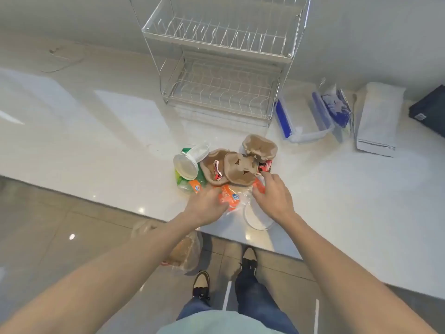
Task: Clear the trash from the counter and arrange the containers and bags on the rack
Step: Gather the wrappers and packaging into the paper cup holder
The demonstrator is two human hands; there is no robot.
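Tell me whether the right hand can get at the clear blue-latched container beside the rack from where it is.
Probably yes: the right hand is on the trash pile, and the counter up to the container looks bare.

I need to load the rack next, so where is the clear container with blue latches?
In the head view, the clear container sits on the counter just right of the wire rack, with a folded white cloth further right.

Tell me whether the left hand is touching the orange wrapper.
Touching: the head view shows the left hand with its fingers pressed onto the orange wrapper.
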